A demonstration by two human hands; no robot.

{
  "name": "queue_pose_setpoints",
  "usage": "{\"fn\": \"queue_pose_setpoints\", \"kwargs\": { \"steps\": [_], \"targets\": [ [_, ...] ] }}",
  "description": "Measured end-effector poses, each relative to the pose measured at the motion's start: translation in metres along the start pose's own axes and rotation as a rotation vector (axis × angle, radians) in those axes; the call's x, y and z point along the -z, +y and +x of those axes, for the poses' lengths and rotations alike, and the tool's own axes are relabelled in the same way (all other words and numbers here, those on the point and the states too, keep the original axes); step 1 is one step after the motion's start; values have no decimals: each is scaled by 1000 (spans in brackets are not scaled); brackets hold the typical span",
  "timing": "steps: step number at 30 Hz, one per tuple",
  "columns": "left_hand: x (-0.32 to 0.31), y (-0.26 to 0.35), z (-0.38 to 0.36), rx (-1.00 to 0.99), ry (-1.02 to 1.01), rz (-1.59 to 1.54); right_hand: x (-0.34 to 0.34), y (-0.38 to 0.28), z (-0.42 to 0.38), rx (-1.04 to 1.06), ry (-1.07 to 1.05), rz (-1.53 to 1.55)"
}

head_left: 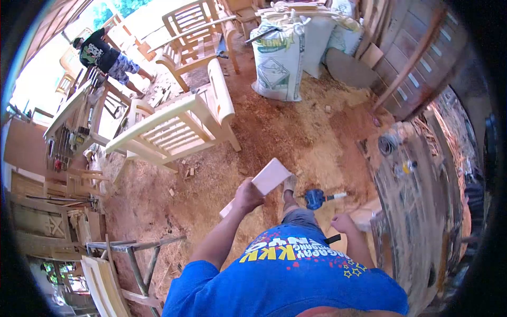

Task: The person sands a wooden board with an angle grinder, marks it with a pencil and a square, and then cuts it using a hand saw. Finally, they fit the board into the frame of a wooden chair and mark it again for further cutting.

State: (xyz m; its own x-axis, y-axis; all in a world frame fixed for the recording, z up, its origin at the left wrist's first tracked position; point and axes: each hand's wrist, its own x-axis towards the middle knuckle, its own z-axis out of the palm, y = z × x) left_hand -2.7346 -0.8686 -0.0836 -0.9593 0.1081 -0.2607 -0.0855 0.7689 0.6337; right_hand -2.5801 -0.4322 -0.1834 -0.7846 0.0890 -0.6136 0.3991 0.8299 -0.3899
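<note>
My left hand [248, 196] is wrapped around a pale wooden board [272, 176], gripping it near its middle. The board slants up to the right in front of my body, one end near my foot. My right hand [344, 223] hangs at my right side with its fingers curled closed, and nothing shows sticking out of it. On the floor ahead of that hand lies a blue object with a white end [315, 199], perhaps a power tool. A pale block [365, 216] is just right of my right hand, apart from it.
Unfinished wooden chairs [179, 124] stand ahead left. White sacks [278, 63] are at the back. Weathered planks [414, 195] line the right, a wooden stand [140, 259] the lower left. A person [108, 58] is at a tool-laden bench [68, 140]. Sawdust and scraps cover the floor.
</note>
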Motion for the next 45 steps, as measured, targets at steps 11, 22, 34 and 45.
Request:
{"fn": "queue_pose_setpoints", "kwargs": {
  "steps": [11,22,34,45],
  "targets": [
    [63,105,260,-54,165,-728,218,-218,281,321,-142,-59],
    [188,79,466,446,549,-1522,323,-430,436,528,-369,-134],
    [305,20,721,720,500,-1537,466,-633,615,582,-203,-206],
    [357,10,878,735,652,-1604,544,-730,814,790,-197,-333]
  ]
}}
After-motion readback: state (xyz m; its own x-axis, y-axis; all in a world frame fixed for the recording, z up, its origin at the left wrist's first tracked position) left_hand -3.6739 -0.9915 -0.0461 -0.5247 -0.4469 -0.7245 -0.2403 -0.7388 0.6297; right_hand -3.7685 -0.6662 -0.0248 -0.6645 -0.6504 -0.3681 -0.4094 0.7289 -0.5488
